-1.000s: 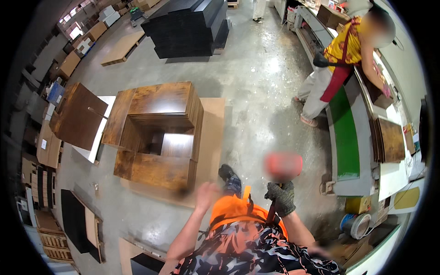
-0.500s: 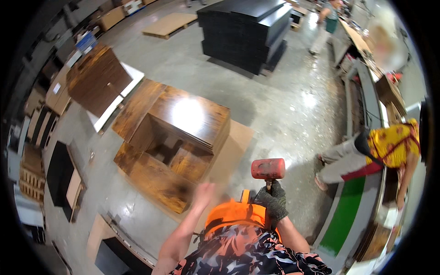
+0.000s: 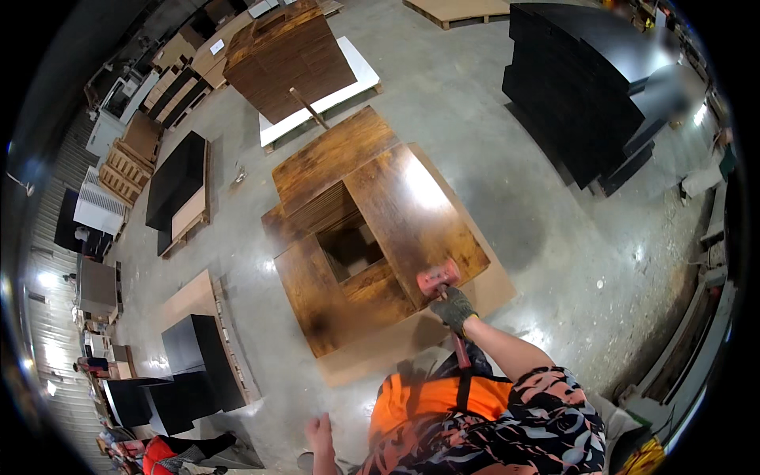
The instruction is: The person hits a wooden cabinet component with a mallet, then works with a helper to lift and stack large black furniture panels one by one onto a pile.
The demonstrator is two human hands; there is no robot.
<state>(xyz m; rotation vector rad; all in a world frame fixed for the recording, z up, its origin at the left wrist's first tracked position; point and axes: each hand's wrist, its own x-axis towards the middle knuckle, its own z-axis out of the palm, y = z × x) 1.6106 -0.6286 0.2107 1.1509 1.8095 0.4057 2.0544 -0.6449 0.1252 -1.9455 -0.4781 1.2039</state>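
Observation:
A dark knit glove covers my right hand, which is closed around the handle of a red mallet. The mallet's head is over the near right part of a stack of wood-grain brown panels; whether it touches them I cannot tell. These stacks surround a square gap with brown cardboard at the bottom. My left hand is bare and hangs low over the floor, away from the stacks, its fingers curled in with nothing visible in them.
A cardboard sheet lies under the panel stacks. Beyond stands another brown stack on a white-topped pallet. Black panels are piled at the right and left. Another person in red is at the lower left.
My view has swung left, so the panel stacks sit further right in it. The mallet has gone from over the floor to over the panels. My left hand has dropped lower, away from the stacks.

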